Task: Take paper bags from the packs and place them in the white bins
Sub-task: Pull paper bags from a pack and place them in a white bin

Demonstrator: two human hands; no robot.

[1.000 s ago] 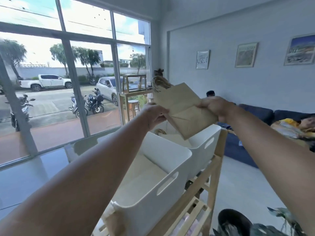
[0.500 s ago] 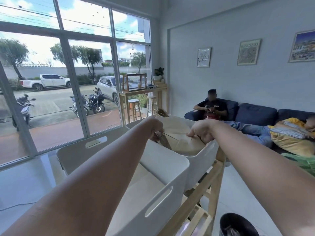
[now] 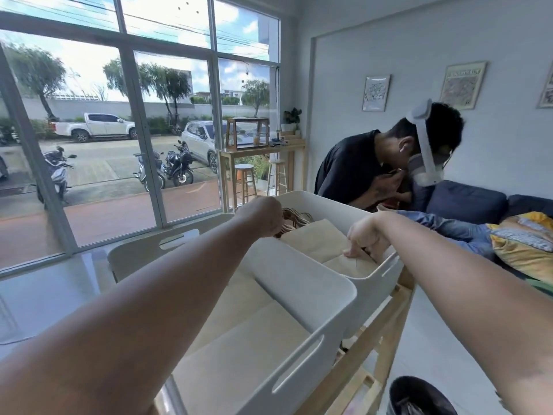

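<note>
Far bin (image 3: 386, 268): I log paper bags (image 3: 317, 238) lying flat inside. My right hand (image 3: 363, 235), fingers curled, touches the top one; my left hand (image 3: 263, 217) is at its rim. I cannot tell either grip. Near bin (image 3: 314, 292), just beside: flat bags (image 3: 239, 339).

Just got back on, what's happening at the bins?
Both hands are down in the far white bin. The left hand is at the twine handles; the fingers of the right hand touch the top paper bag, which lies flat. Whether either grips anything is unclear. The near white bin holds bags too.
</note>
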